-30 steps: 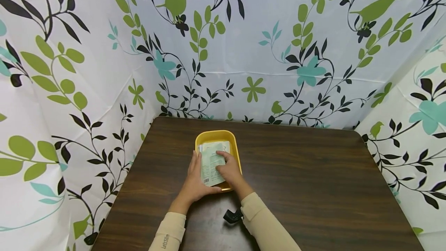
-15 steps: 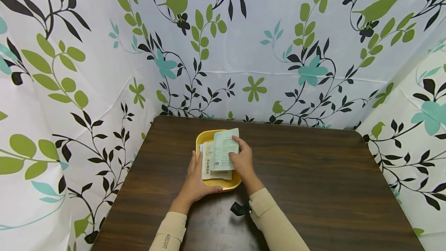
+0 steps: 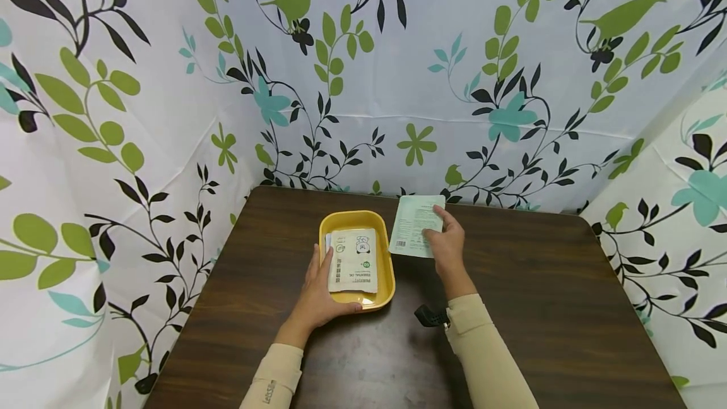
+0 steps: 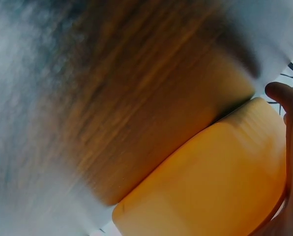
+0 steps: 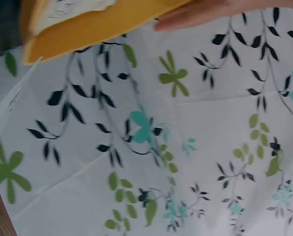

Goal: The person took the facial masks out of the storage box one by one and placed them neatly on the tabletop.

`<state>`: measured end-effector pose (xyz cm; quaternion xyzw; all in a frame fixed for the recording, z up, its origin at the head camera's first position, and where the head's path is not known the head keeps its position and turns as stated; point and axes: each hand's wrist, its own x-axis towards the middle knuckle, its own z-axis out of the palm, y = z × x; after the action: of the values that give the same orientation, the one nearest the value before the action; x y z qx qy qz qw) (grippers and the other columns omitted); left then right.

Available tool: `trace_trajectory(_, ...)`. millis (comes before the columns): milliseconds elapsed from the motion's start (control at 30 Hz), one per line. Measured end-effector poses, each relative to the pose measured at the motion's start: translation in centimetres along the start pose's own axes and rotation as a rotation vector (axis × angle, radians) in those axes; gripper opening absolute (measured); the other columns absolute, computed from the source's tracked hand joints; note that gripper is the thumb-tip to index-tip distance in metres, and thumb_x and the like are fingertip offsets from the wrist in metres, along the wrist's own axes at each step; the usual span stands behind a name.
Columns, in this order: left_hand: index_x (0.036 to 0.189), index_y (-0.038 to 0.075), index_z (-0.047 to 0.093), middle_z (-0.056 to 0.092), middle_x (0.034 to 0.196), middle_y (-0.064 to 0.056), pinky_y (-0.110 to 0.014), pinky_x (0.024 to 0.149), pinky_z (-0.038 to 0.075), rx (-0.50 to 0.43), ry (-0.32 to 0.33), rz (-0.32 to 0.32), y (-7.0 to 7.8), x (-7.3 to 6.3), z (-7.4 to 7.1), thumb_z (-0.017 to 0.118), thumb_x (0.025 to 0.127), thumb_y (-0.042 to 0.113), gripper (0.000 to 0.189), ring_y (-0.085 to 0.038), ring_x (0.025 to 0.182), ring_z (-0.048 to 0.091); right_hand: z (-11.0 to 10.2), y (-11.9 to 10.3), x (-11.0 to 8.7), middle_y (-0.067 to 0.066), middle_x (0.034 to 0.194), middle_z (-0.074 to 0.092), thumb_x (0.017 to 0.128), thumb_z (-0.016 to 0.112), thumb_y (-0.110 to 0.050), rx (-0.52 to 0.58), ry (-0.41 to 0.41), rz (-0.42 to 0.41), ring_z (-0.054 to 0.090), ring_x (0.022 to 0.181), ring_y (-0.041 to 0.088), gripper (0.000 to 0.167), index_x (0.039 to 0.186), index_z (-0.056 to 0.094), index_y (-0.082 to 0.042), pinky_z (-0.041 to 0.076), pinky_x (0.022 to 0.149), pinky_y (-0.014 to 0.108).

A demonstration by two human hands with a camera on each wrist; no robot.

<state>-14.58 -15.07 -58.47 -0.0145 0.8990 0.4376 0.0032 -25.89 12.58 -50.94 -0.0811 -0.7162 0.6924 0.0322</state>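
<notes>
My right hand (image 3: 447, 246) pinches a flat, pale green printed packet (image 3: 413, 227) between thumb and fingers, to the right of the yellow tray (image 3: 390, 289). The packet's lower left corner overlaps the tray's rim in the head view. Its thin edge (image 5: 9, 105) shows at the left of the right wrist view. Inside the tray lies a cream packet (image 3: 353, 264) with a small panda picture and printed lettering. My left hand (image 3: 318, 295) rests against the tray's near left corner, fingers straight along the left side, thumb at the front rim. The tray's outer wall (image 4: 200, 172) fills much of the left wrist view.
Everything stands on a dark brown wooden table (image 3: 522, 283). A white cloth (image 3: 363, 81) with leaves, birds and flowers hangs behind it and at both sides. A black device (image 3: 430, 316) sits at my right wrist.
My right hand has lifted the pale green packet out of the tray and carried it right and slightly farther back. That uncovered the cream packet. The left hand and tray have stayed put.
</notes>
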Motion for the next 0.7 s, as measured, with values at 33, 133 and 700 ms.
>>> trace_trajectory(33, 0.165, 0.032, 0.013, -0.009, 0.174, 0.002, -0.069, 0.118, 0.026, -0.001, -0.001, 0.001, 0.0, 0.0, 0.0, 0.092, 0.049, 0.071, 0.146, -0.037, 0.16, 0.006, -0.6, 0.3, 0.2, 0.018, 0.136, 0.061, 0.088, 0.061, 0.01, -0.006, 0.011, 0.009, 0.066, 0.087, 0.008, 0.068, 0.151, 0.051, -0.013, 0.055, 0.067, 0.018)
trace_trajectory(133, 0.166, 0.031, 0.013, -0.009, 0.174, 0.0, -0.069, 0.117, 0.028, 0.002, -0.003, 0.012, 0.0, 0.2, 0.0, 0.092, 0.05, 0.071, 0.146, -0.039, 0.159, 0.007, -2.1, 1.3, 0.8, 0.018, 0.138, 0.06, 0.088, 0.062, 0.008, -0.026, 0.041, 0.042, 0.065, 0.09, 0.009, 0.068, 0.152, 0.05, -0.013, 0.054, 0.067, 0.016)
trace_trajectory(700, 0.166, 0.03, 0.012, -0.007, 0.174, -0.001, -0.067, 0.119, 0.026, 0.03, -0.035, 0.041, 0.2, 1.1, -0.1, 0.091, 0.05, 0.072, 0.146, -0.037, 0.16, 0.006, -7.9, 7.8, 2.2, 0.025, 0.156, 0.045, 0.088, 0.067, 0.002, -0.33, -0.034, 0.08, 0.053, 0.129, 0.035, 0.072, 0.156, 0.041, -0.003, 0.05, 0.087, 0.022)
